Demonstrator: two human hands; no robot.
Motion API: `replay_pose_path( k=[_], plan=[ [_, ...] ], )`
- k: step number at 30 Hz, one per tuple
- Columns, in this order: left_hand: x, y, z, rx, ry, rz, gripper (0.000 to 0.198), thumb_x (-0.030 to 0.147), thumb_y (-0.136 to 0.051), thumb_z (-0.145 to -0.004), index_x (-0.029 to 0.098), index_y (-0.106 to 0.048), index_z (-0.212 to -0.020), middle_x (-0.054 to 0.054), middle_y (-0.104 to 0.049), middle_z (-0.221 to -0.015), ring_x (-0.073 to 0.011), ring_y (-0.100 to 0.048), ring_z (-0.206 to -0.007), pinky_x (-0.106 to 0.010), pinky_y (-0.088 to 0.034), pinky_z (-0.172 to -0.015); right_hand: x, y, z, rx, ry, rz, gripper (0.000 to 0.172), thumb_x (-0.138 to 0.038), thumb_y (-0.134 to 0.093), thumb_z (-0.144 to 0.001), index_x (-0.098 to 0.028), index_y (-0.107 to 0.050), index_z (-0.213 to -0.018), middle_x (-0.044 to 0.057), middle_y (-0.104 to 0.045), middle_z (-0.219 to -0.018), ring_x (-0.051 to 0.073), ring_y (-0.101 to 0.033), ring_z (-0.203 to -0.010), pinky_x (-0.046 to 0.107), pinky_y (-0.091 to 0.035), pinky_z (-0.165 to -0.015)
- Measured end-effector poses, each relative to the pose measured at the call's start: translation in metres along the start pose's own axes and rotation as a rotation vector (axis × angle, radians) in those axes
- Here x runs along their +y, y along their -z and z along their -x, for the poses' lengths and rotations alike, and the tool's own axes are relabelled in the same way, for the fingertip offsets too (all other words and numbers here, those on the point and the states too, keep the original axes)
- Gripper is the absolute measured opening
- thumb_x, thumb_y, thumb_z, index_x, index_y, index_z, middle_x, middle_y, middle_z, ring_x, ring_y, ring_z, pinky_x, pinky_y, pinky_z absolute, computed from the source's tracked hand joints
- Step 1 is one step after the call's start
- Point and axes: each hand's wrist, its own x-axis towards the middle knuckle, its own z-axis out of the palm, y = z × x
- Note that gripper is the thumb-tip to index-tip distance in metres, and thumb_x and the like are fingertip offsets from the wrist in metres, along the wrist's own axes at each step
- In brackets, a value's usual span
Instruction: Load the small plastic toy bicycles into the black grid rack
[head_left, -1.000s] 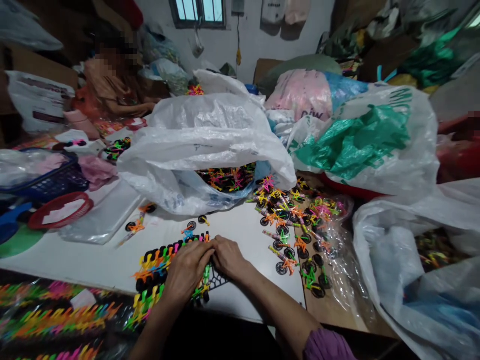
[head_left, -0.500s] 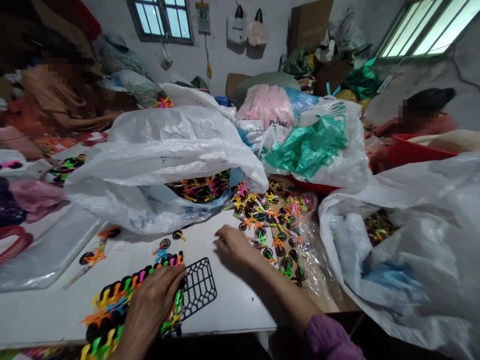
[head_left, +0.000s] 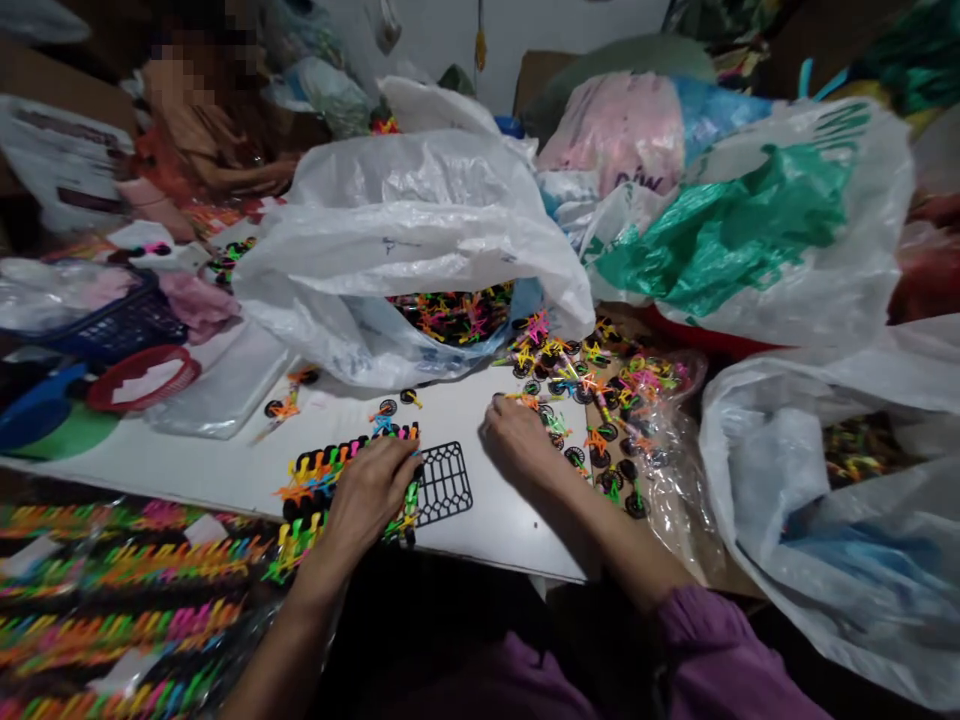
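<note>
My left hand point(head_left: 371, 490) is closed over the right end of a row of small colourful toy bicycles point(head_left: 311, 485) set on a black plastic grid point(head_left: 446, 483). The bare part of that grid sticks out to the right of my fingers. My right hand point(head_left: 517, 435) is over the white table beside a pile of loose toy bikes point(head_left: 570, 375); its fingers are bent and their tips touch or hover at the pile's left edge. What they hold, if anything, is hidden. A few loose bikes point(head_left: 384, 415) lie behind the row.
A white sack of toys point(head_left: 420, 240) stands behind the table point(head_left: 480, 540). Another open sack point(head_left: 735, 470) is at right. Packed rows of bikes point(head_left: 127, 610) lie lower left, a red basket point(head_left: 142, 380) above them. A person point(head_left: 217, 130) sits at the back left.
The view has tilted down and swung left, bringing the packed rows and baskets into sight. My right hand's fingers are now nearer the loose pile. My left hand stays on the row.
</note>
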Motion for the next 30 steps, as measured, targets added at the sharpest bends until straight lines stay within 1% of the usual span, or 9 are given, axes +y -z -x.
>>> replay_pose_path(
  k=[2, 4, 7, 10, 16, 20, 24, 27, 30],
  plan=[
    [0.001, 0.002, -0.001, -0.059, -0.006, 0.0, 0.024, 0.032, -0.042, -0.089, 0.017, -0.061, -0.091, -0.005, -0.064, -0.085, -0.0174, -0.06, -0.081, -0.03, -0.047, -0.075, -0.011, -0.002, 0.021, -0.021, 0.136, -0.064, 0.02, -0.015, -0.04, -0.089, -0.015, -0.059, -0.092, 0.011, -0.054, -0.096, 0.02, -0.049, -0.089, 0.031, -0.036, -0.08],
    [0.001, 0.002, 0.0, -0.067, -0.006, 0.005, 0.025, 0.031, -0.041, -0.089, 0.018, -0.061, -0.09, -0.005, -0.064, -0.084, -0.0171, -0.06, -0.08, -0.03, -0.047, -0.074, -0.016, -0.003, 0.038, -0.02, 0.138, -0.1, 0.02, -0.015, -0.039, -0.09, -0.016, -0.059, -0.092, 0.009, -0.055, -0.095, 0.018, -0.049, -0.088, 0.029, -0.036, -0.079],
    [-0.002, -0.002, 0.001, -0.018, -0.009, 0.01, 0.025, 0.033, -0.042, -0.089, 0.018, -0.062, -0.091, -0.005, -0.065, -0.085, -0.0169, -0.06, -0.081, -0.029, -0.047, -0.074, -0.019, -0.003, 0.047, 0.003, -0.053, -0.128, 0.019, -0.02, -0.039, -0.092, -0.016, -0.057, -0.095, 0.008, -0.056, -0.093, 0.017, -0.051, -0.085, 0.027, -0.036, -0.075],
    [-0.004, -0.005, 0.003, 0.018, -0.027, 0.005, 0.025, 0.033, -0.043, -0.088, 0.018, -0.063, -0.091, -0.005, -0.066, -0.085, -0.0168, -0.061, -0.08, -0.029, -0.047, -0.075, -0.025, -0.002, 0.039, -0.015, -0.237, -0.144, 0.02, -0.031, -0.045, -0.09, -0.015, -0.056, -0.094, 0.01, -0.058, -0.094, 0.019, -0.054, -0.084, 0.028, -0.038, -0.071],
    [-0.007, -0.004, 0.001, 0.013, -0.011, 0.01, 0.024, 0.032, -0.043, -0.088, 0.019, -0.064, -0.091, -0.004, -0.067, -0.085, -0.0165, -0.062, -0.079, -0.028, -0.048, -0.072, -0.036, -0.003, 0.018, -0.066, -0.393, -0.112, 0.019, -0.025, -0.048, -0.085, -0.01, -0.058, -0.092, 0.015, -0.061, -0.09, 0.024, -0.058, -0.084, 0.03, -0.04, -0.066],
    [-0.013, -0.006, -0.004, 0.027, 0.018, -0.004, 0.024, 0.032, -0.045, -0.087, 0.018, -0.064, -0.09, -0.005, -0.067, -0.085, -0.017, -0.061, -0.079, -0.029, -0.047, -0.074, -0.039, 0.0, 0.018, 0.001, -0.362, -0.399, 0.015, -0.023, -0.047, -0.082, -0.014, -0.057, -0.088, 0.007, -0.062, -0.078, 0.017, -0.056, -0.068, 0.025, -0.037, -0.059],
    [-0.015, -0.008, -0.012, 0.013, 0.054, -0.025, 0.023, 0.029, -0.044, -0.087, 0.018, -0.064, -0.09, -0.005, -0.065, -0.082, -0.0168, -0.06, -0.078, -0.028, -0.047, -0.073, -0.062, -0.011, 0.025, 0.026, -0.196, -0.828, 0.018, -0.017, -0.047, -0.074, -0.018, -0.053, -0.091, -0.004, -0.056, -0.066, 0.01, -0.047, -0.055, 0.019, -0.032, -0.05],
    [-0.009, -0.002, -0.014, 0.007, 0.057, -0.066, 0.022, 0.026, -0.044, -0.087, 0.017, -0.064, -0.09, -0.005, -0.065, -0.083, -0.0175, -0.06, -0.08, -0.029, -0.047, -0.074, -0.082, -0.031, 0.031, 0.015, -0.169, -0.917, 0.015, -0.015, -0.046, -0.072, -0.017, -0.052, -0.085, -0.003, -0.055, -0.066, 0.01, -0.045, -0.055, 0.018, -0.032, -0.05],
    [0.001, 0.012, -0.008, 0.087, 0.045, -0.122, 0.023, 0.026, -0.043, -0.087, 0.016, -0.063, -0.094, -0.007, -0.064, -0.091, -0.0199, -0.057, -0.089, -0.034, -0.044, -0.082, -0.091, -0.046, 0.034, 0.039, -0.201, -0.951, 0.015, -0.015, -0.045, -0.074, -0.017, -0.051, -0.087, -0.001, -0.056, -0.072, 0.011, -0.047, -0.059, 0.019, -0.035, -0.053]
  ],
)
